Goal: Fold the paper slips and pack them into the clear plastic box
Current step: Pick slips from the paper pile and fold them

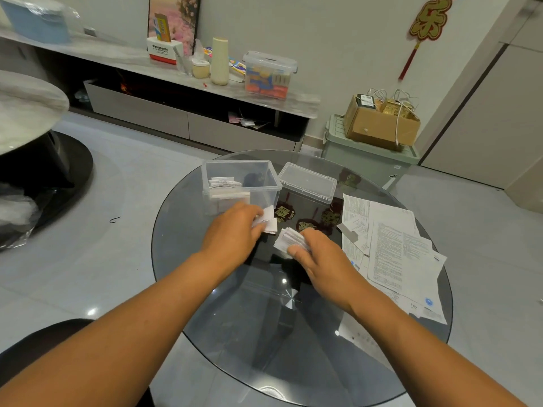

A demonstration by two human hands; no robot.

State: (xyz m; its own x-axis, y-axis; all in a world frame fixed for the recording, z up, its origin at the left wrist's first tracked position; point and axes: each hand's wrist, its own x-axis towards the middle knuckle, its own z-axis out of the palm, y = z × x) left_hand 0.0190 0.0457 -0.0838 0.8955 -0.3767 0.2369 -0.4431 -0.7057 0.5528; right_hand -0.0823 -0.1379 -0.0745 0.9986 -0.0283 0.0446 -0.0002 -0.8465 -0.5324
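While the left hand (232,230) pinches a small folded paper slip (268,221) between curled fingers and thumb, just in front of the clear plastic box (240,185), the right hand (318,254) grips a thicker bundle of folded slips (289,240), its thumb pressed on top and its fingers curled round the far side (their tips are hidden under the paper). Both hands sit close together, not touching, over the middle of a round dark glass table (223,327). The box stands open on the far left part of the table, and several folded slips (224,186) already lie stacked against its left wall; the right half of its floor shows bare. Its clear lid (308,182) rests flat just to the right of it, touching or nearly touching the box's corner. Unfolded printed sheets (399,251) lie overlapped along the table's right edge, near the right hand. Red and gold ornaments (305,218) show through the glass between the box and the hands
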